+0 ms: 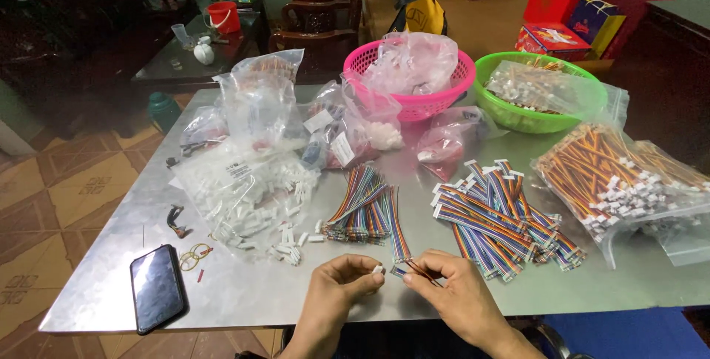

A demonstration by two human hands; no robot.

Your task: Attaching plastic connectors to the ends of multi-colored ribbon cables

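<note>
Here, pinching white plug (378, 270) in left hand (342, 285), wire end (399, 272) in right hand (452, 290); best aligned squarely, pushed gently.

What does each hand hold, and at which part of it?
The left hand pinches a small white connector at its fingertips. The right hand holds a thin multicoloured wire strip near its end.

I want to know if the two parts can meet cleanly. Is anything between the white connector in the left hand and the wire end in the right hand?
Nothing visible: only bare table separates the white connector from the wire end.
</note>
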